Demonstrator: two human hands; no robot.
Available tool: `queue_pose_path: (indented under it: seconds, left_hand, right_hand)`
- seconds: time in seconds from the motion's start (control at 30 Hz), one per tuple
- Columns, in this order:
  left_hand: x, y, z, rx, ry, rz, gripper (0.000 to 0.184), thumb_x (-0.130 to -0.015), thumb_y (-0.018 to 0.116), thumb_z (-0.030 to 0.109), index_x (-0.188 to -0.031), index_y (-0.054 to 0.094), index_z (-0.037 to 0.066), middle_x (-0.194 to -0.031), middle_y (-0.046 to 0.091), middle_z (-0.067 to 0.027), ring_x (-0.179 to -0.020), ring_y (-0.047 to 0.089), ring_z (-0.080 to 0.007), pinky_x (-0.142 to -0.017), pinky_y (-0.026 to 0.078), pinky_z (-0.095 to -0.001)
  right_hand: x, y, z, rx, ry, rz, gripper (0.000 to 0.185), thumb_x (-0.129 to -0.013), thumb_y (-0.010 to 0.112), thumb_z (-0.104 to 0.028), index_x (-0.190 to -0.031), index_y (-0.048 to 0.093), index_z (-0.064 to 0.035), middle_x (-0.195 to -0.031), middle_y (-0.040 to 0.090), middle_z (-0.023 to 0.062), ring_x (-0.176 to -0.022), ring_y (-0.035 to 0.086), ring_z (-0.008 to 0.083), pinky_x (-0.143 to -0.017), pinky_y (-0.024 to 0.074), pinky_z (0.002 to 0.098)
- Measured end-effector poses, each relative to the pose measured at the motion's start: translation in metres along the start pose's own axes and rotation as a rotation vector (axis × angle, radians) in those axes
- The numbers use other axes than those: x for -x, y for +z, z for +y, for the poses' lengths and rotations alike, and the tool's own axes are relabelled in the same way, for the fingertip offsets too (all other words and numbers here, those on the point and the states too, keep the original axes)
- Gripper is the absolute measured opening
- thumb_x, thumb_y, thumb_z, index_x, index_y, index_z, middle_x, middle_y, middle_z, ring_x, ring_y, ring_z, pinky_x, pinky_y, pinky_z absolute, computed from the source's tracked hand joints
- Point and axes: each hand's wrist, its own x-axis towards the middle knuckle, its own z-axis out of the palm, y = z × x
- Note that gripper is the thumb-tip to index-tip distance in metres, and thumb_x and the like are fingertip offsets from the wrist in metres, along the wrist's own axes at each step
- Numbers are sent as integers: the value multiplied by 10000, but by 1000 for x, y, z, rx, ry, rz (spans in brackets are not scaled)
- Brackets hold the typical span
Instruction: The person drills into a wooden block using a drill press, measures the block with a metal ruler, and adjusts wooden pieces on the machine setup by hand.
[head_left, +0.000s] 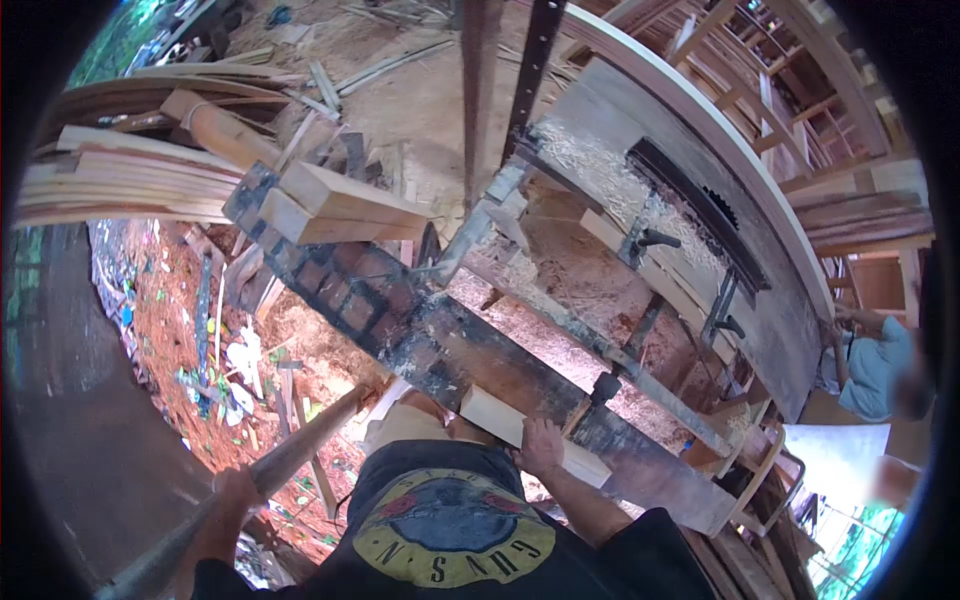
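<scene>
My right hand (541, 446) is closed over a pale squared wood block (490, 414), which lies along the near edge of a dark, worn workbench beam (440, 345). At the lower left, my left hand (236, 489) is on a long round wooden pole (312, 432) that slants down past my side. Its fingers appear curled around the pole, though they are partly hidden. A larger squared wood block (345, 207) sits on the far left end of the beam.
A saw table (600, 105) with a toothed blade (720, 208) and wood shavings stands beyond the beam. Another person (880, 370) is at its right end. Stacked boards (150, 180) lie at left. Scraps litter the sloping ground. An upright post (481, 90) rises ahead.
</scene>
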Motion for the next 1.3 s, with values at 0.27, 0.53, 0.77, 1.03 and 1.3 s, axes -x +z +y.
queue_pose_path:
  seconds: [0.27,0.53,0.77,1.03,1.3]
  left_hand:
    - [-8,-12,-1,-28,-26,-100,1124,-552,907,747,-1427,586,119,-1292,697,-189,-1250,666,-354,-1044,544,-462]
    - [-7,-7,-4,-35,9,-66,1074,-540,907,755,-1365,619,131,-1279,718,-155,-1222,679,-355,-1024,548,-496]
    - [1,-17,4,4,-34,-46,1055,-509,922,741,-1326,650,132,-1236,743,-129,-1190,704,-312,-1003,565,-456]
    - [-4,-13,2,3,-44,-34,1080,-470,935,756,-1307,666,128,-1248,741,-131,-1183,711,-308,-1006,570,-451]
    - [-8,-20,4,-21,-43,-67,1057,-467,922,777,-1274,710,129,-1244,746,-134,-1176,715,-318,-1002,574,-464]
  right_hand:
    - [-90,-70,-3,-525,23,364,501,-891,717,-367,-1286,661,-64,-1179,684,191,-1114,643,399,-949,515,486]
    - [-334,-105,-27,-469,445,502,396,-948,619,-443,-1045,775,-92,-980,769,190,-913,746,391,-827,574,501]
    - [-371,-128,-41,-292,546,370,464,-972,576,-506,-1002,788,-95,-956,780,198,-943,754,417,-838,585,535]
    - [-368,-104,-53,-315,518,616,329,-941,646,-382,-883,741,-72,-829,755,210,-820,752,425,-752,594,548]
    - [-371,-101,-59,-300,562,507,338,-958,612,-371,-904,762,-72,-851,755,226,-864,749,441,-748,596,556]
